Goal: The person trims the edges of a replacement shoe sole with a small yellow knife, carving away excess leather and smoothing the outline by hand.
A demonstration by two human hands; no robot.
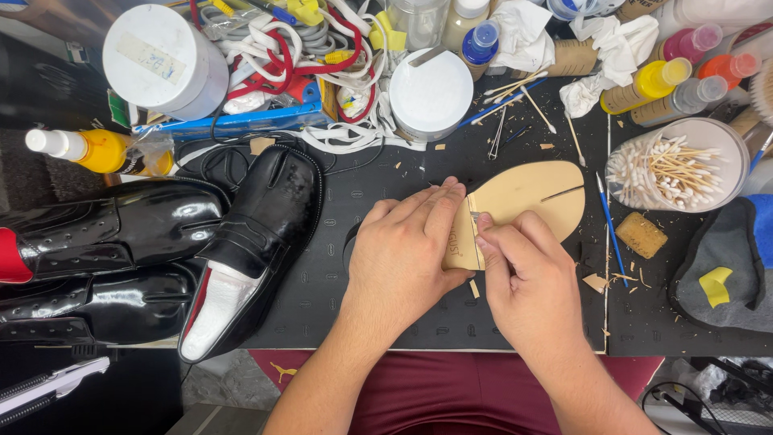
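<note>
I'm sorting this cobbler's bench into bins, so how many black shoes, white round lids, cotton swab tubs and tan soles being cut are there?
Black shoes: 3
White round lids: 2
Cotton swab tubs: 1
Tan soles, held by the left hand and cut at by the right hand: 1
Total: 7

tan insole (527, 193), glossy blk shoes (258, 234), yellow bottle (105, 151), white tub (431, 93).
</note>
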